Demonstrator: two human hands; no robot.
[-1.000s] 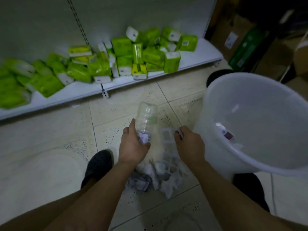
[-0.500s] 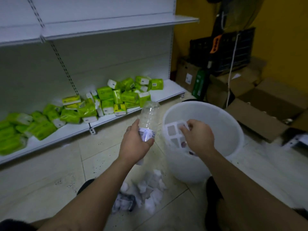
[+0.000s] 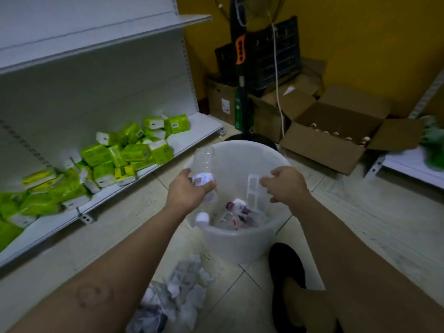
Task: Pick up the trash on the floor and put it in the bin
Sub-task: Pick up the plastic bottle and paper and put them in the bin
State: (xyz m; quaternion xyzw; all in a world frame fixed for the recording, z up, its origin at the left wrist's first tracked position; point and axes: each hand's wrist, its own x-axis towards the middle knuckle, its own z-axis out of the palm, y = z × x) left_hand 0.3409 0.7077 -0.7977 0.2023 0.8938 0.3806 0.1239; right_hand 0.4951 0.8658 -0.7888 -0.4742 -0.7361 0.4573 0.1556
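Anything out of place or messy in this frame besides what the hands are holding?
Yes. A heap of crumpled paper still lies on the floor in front of the bin. On the bottom shelf, the green packs are tumbled in a loose pile, not stacked.

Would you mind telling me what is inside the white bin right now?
The white bin already holds a few crumpled wrappers and a white cap at the bottom. The left hand and its clear bottle cover part of the inside.
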